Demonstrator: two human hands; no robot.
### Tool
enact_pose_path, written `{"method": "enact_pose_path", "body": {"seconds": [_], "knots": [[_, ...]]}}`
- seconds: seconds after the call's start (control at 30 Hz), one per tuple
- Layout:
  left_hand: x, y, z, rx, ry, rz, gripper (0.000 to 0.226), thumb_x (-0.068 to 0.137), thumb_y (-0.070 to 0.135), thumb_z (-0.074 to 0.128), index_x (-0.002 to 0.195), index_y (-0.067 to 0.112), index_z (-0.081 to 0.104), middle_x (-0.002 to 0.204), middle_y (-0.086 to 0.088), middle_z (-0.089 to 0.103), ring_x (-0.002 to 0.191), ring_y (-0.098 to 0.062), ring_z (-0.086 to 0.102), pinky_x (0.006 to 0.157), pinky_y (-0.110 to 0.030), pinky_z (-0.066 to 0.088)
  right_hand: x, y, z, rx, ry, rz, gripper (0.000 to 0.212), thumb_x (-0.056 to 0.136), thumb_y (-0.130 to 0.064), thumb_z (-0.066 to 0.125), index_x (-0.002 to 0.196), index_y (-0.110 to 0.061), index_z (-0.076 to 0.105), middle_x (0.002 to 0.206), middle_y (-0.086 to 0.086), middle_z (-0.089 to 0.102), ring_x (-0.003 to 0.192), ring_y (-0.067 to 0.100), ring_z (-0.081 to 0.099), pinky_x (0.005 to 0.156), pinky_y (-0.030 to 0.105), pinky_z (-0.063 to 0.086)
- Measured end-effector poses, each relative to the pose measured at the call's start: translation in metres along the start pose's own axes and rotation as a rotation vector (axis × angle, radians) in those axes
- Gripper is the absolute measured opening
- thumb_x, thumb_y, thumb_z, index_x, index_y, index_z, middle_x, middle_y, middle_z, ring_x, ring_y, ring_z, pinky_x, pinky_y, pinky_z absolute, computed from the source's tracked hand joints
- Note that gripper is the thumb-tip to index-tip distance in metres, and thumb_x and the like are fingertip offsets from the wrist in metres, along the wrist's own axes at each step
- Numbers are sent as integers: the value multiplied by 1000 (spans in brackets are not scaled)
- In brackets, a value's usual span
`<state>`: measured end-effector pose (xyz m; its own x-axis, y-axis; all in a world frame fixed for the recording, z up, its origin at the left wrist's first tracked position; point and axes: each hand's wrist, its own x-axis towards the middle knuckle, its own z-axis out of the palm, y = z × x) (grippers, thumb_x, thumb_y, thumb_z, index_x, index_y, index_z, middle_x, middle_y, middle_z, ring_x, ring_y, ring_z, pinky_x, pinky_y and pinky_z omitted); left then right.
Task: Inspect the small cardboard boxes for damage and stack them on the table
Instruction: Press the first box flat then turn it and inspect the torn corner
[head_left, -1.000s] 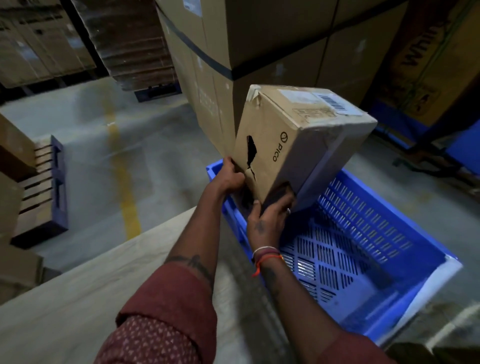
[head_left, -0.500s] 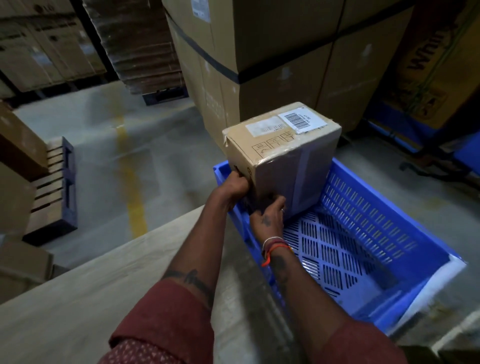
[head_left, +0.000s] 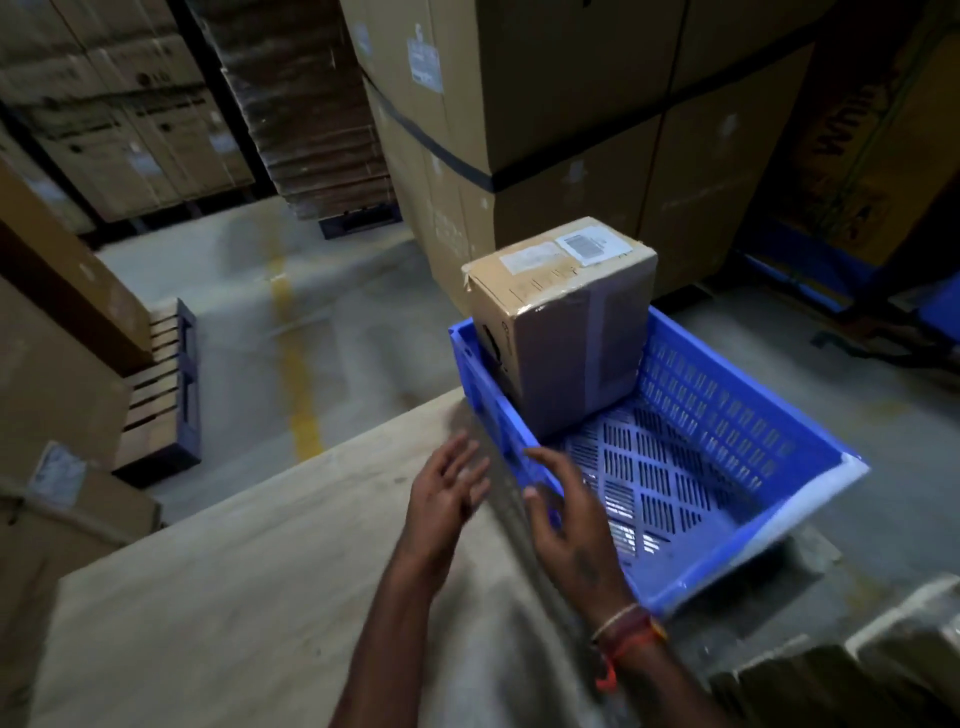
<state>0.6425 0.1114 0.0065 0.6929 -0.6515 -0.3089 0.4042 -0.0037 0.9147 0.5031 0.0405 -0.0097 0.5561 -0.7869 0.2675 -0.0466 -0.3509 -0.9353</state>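
Now box (head_left: 566, 322) upright in crate (head_left: 727, 415) corner (hands free).

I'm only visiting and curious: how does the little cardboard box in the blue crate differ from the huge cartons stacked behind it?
The small box stands alone inside the blue crate; the big cartons stand stacked outside and behind it. The small box is far smaller. The small box's near side carries a broad strip of tape, while a dark band runs around the big cartons. Both are brown cardboard with white labels, and neither is touched by a hand.

both hands (head_left: 519, 499) motion-blurred; box (head_left: 561, 332) base hidden by the crate wall (head_left: 493, 395); label unreadable
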Motion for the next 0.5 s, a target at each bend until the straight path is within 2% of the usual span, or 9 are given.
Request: {"method": "enact_pose_path", "body": {"seconds": [0.1, 0.23, 0.37, 0.43, 0.5], "knots": [[-91, -52, -31, -40, -19, -124, 60, 91, -25, 41, 133, 13, 57, 135, -10, 65, 118, -29, 67, 102, -44, 52, -75, 2, -9, -11, -63, 26, 36, 96, -11, 58, 128, -28, 60, 128, -15, 64, 119, 5, 62, 98, 29, 52], [-181, -104, -53, -13, -48, -245, 63, 84, -26, 40, 134, 10, 58, 135, -13, 63, 113, -30, 69, 97, -45, 54, -163, 9, -37, -41, -147, 107, 46, 95, 0, 61, 126, -33, 60, 127, -9, 63, 115, 5, 63, 87, 16, 53], [-232, -127, -33, 35, -30, -216, 62, 90, -26, 30, 128, 13, 60, 130, -12, 64, 109, -25, 68, 87, -35, 57, -238, 18, -84, -169, -163, 84, 44, 92, 0, 64, 128, -25, 61, 129, -12, 58, 110, 3, 61, 84, 14, 51], [-252, -134, -13, 64, -47, -180, 58, 91, -23, 34, 126, 14, 62, 130, -10, 65, 110, -23, 68, 84, -31, 58, -268, 21, -107, -226, -176, 104, 43, 92, -4, 65, 128, -27, 60, 129, -11, 57, 109, 3, 62, 86, 11, 49], [-269, -145, 6, 77, -80, -162, 49, 94, -16, 45, 125, 17, 63, 131, -7, 65, 114, -22, 67, 87, -32, 58, -288, 23, -123, -259, -232, 142, 43, 92, -14, 65, 131, -29, 59, 130, -10, 59, 114, 7, 63, 95, 17, 50]]}}
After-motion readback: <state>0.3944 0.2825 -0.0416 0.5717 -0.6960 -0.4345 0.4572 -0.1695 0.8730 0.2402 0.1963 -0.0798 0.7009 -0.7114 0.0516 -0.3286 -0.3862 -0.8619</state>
